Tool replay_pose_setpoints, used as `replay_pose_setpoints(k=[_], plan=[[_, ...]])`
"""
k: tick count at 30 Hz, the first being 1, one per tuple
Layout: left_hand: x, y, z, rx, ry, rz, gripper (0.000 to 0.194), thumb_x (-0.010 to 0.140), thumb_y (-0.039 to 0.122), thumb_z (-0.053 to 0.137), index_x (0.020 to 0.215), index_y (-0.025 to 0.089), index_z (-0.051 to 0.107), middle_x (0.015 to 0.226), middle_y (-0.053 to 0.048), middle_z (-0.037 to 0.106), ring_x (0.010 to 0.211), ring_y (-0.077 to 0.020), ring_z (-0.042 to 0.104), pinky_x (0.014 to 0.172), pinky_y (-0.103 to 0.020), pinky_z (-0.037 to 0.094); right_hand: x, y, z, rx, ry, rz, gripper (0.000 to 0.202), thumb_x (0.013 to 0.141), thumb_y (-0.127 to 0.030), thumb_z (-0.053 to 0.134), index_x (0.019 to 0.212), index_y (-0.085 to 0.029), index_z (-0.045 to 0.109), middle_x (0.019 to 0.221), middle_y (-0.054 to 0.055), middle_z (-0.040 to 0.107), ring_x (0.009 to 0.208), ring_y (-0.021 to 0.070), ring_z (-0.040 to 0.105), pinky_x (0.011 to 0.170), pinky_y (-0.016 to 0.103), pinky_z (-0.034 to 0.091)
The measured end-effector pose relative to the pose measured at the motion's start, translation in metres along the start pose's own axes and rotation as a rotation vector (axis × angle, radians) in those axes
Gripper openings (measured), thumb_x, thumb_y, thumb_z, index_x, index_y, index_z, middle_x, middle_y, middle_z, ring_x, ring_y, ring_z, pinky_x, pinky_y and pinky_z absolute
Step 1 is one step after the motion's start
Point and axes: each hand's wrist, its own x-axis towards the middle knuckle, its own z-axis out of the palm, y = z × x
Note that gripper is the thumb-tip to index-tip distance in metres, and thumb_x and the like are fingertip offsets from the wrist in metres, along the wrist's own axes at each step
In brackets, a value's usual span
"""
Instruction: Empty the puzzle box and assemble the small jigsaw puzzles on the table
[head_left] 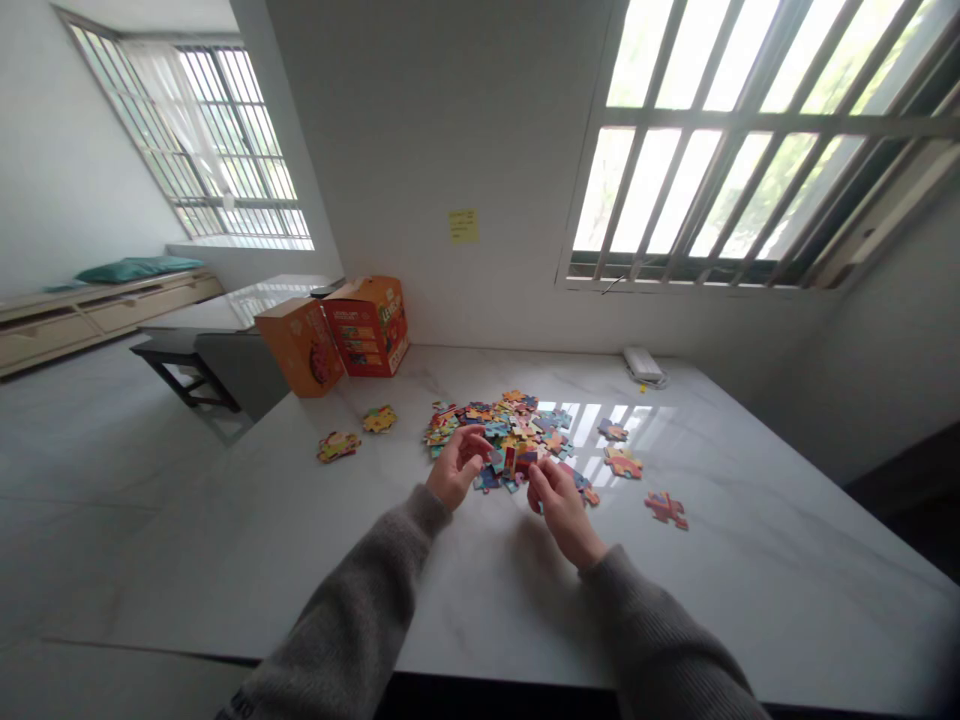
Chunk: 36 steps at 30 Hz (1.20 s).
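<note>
A red puzzle piece [525,459] sits at the heap's near edge, pinched in the right hand's [555,498] grip, apparently for a closer look; the left hand's [457,468] grip is apart beside it. The heap [517,420] lies mid-desk [472,610], probably for easy reach; loose pieces [665,510] flank it, perhaps to stay unmixed; boxes [367,345] stand far left.

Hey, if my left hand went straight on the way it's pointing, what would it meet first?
Your left hand would likely meet the puzzle pile first, though depth is unclear.
</note>
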Motion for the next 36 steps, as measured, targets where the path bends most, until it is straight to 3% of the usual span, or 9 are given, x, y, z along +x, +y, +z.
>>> replay_pose_setpoints(k=[4,7,9,15,21,31,36], plan=[[-0.006,-0.004,0.002,-0.152,-0.099,-0.113,0.048,0.087,0.027,0.059,0.131,0.018,0.044,0.086,-0.002,0.061,0.07,-0.013,0.061,0.068,-0.029,0.051,0.0,0.002,0.0,0.025,-0.009,0.031,0.041,0.087,-0.059,0.057,0.075,-0.021,0.046,0.051,-0.008,0.041,0.045,0.0085,0.034,0.045,0.022,0.027],[-0.012,-0.008,0.01,-0.135,-0.18,-0.123,0.064,0.082,0.026,0.066,0.14,0.021,0.039,0.086,-0.001,0.059,0.073,-0.0129,0.061,0.072,-0.029,0.051,0.0,0.007,-0.002,0.019,-0.026,0.058,0.041,0.088,-0.057,0.057,0.072,-0.021,0.046,0.05,-0.007,0.043,0.045,0.0084,0.035,0.045,0.022,0.026],[-0.014,-0.01,0.012,-0.078,-0.207,-0.128,0.065,0.08,0.023,0.068,0.14,0.02,0.042,0.084,0.0,0.059,0.072,-0.0129,0.061,0.073,-0.03,0.051,0.0,0.01,-0.003,0.043,-0.042,0.082,0.042,0.088,-0.058,0.057,0.072,-0.02,0.047,0.05,-0.006,0.045,0.045,0.0083,0.036,0.045,0.022,0.027],[-0.012,-0.013,0.009,-0.025,-0.188,-0.11,0.066,0.077,0.023,0.071,0.138,0.019,0.045,0.083,0.0,0.061,0.071,-0.012,0.06,0.071,-0.028,0.051,0.0,0.011,-0.002,0.123,-0.067,0.151,0.042,0.086,-0.059,0.059,0.077,-0.018,0.055,0.051,-0.005,0.049,0.044,0.0079,0.037,0.042,0.021,0.029],[-0.011,-0.012,0.006,0.017,-0.231,-0.102,0.056,0.078,0.026,0.072,0.13,0.017,0.052,0.084,-0.002,0.063,0.075,-0.013,0.061,0.074,-0.028,0.051,-0.001,0.009,-0.004,0.042,0.011,0.091,0.04,0.088,-0.057,0.058,0.078,-0.018,0.057,0.051,-0.005,0.05,0.042,0.0074,0.04,0.04,0.02,0.029],[-0.009,-0.014,0.002,0.167,-0.189,-0.065,0.056,0.078,0.029,0.072,0.13,0.016,0.055,0.078,0.0,0.063,0.068,-0.0115,0.057,0.069,-0.026,0.05,-0.005,-0.001,-0.001,0.058,-0.055,0.074,0.041,0.088,-0.058,0.057,0.087,-0.017,0.06,0.059,-0.001,0.059,0.044,0.0093,0.047,0.042,0.022,0.035],[-0.009,-0.017,0.001,0.166,-0.166,-0.066,0.06,0.082,0.031,0.069,0.137,0.016,0.052,0.079,0.0,0.062,0.068,-0.0109,0.056,0.072,-0.027,0.051,-0.004,0.002,-0.001,0.063,-0.075,0.122,0.042,0.086,-0.059,0.06,0.078,-0.018,0.058,0.059,-0.001,0.06,0.043,0.0079,0.043,0.041,0.021,0.031]])
